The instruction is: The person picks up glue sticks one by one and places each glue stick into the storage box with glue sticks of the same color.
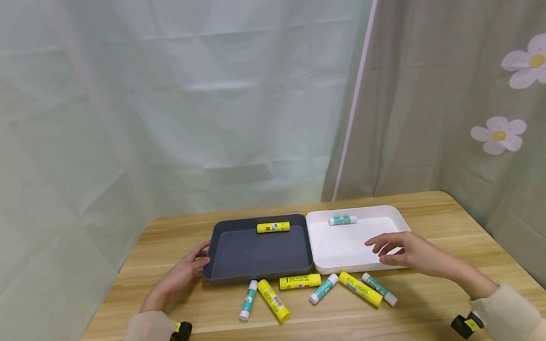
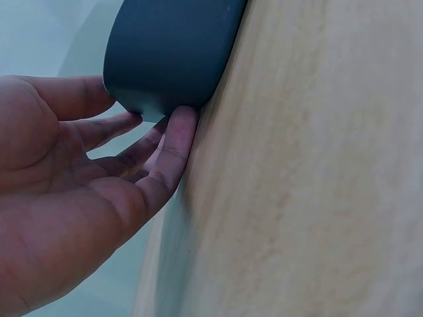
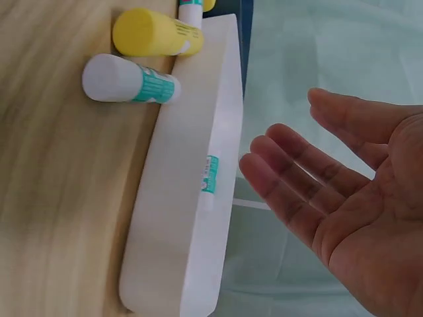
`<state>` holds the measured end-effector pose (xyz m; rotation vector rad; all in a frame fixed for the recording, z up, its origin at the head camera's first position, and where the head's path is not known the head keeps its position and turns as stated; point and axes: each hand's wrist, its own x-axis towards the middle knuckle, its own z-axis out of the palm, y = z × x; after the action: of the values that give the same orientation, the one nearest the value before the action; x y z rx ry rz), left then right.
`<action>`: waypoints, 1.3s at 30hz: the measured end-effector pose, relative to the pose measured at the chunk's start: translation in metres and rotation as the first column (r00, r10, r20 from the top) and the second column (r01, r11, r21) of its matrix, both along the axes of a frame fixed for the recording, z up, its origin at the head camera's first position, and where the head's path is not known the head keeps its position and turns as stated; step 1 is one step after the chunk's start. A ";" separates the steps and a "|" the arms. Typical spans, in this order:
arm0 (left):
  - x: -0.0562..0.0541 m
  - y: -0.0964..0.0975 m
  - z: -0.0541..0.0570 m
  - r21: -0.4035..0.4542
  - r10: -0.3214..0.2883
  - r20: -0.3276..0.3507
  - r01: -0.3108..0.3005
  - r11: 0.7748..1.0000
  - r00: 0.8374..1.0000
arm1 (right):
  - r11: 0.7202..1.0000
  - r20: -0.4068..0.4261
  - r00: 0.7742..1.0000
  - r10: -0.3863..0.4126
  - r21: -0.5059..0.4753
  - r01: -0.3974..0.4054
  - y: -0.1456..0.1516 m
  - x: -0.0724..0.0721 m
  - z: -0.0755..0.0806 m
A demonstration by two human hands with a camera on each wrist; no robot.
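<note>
My left hand [image 1: 182, 273] rests its fingertips against the left side of the dark grey tray [image 1: 261, 254]. In the left wrist view, fingertips [image 2: 182, 122] touch the tray's outer wall [image 2: 168, 59] close to the tabletop. A yellow glue stick [image 1: 273, 227] lies at the back of that tray. My right hand [image 1: 409, 253] hovers over the near right corner of the white tray [image 1: 340, 249], fingers loosely bent and holding nothing. Inside the white tray, a white-and-teal glue stick [image 1: 342, 220] lies near the back wall.
Several glue sticks lie on the wooden table [image 1: 309, 337] before the trays, including a teal one [image 1: 248, 301], a yellow one [image 1: 273, 300] and another yellow one [image 1: 360, 289]. The trays stand side by side. Curtains [image 1: 247, 112] hang behind the table.
</note>
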<state>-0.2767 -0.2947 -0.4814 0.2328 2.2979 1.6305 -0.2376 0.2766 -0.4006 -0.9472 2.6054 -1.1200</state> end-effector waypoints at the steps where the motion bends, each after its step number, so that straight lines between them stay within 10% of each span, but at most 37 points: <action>1: 0.000 0.000 0.000 0.000 0.000 -0.001 0.000 1.000 1.000 | 1.000 -0.001 1.000 0.001 -0.006 -0.001 0.000 0.001 -0.001; 19: 0.001 0.000 0.002 -0.004 -0.005 -0.004 0.005 1.000 1.000 | 0.998 0.170 0.985 0.002 -0.058 0.008 0.006 0.023 -0.029; 39: 0.001 0.001 0.004 -0.004 -0.024 -0.021 0.024 1.000 0.999 | 0.996 0.083 0.996 0.042 -0.081 -0.035 0.004 0.027 -0.058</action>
<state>-0.2753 -0.2936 -0.4771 0.2766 2.3043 1.6200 -0.2109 0.2806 -0.4584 -0.9397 2.4822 -1.2347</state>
